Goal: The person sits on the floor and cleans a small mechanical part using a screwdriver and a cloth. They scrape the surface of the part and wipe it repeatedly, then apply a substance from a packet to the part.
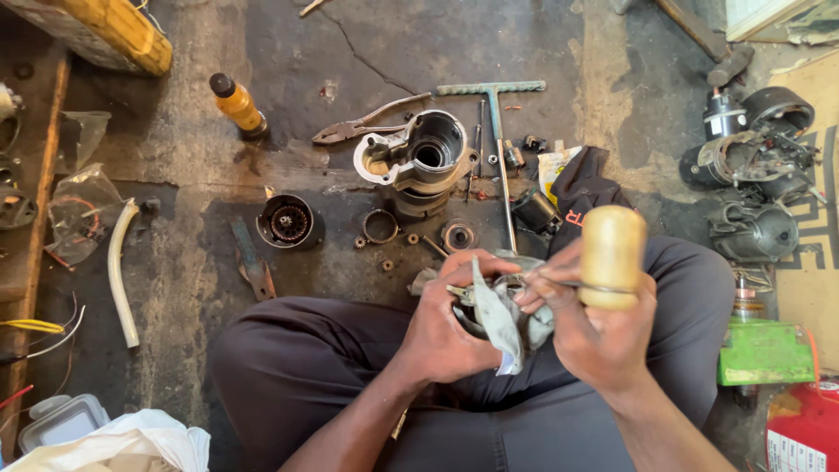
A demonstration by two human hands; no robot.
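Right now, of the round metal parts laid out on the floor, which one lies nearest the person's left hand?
The small round bearing-like disc, just beyond the left hand. The grey ring and the dark cup-shaped housing lie farther to the left.

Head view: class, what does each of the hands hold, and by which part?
Left hand grips a round metal part with a grey rag by its rim; right hand holds a wooden-handled tool by the handle.

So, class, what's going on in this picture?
A person sits on a stained workshop floor with a round metal part over the lap. The left hand holds it with a grey rag; the right hand grips a wooden-handled tool against it. In front lie a metal housing, pliers, a T-handle wrench and small gears.
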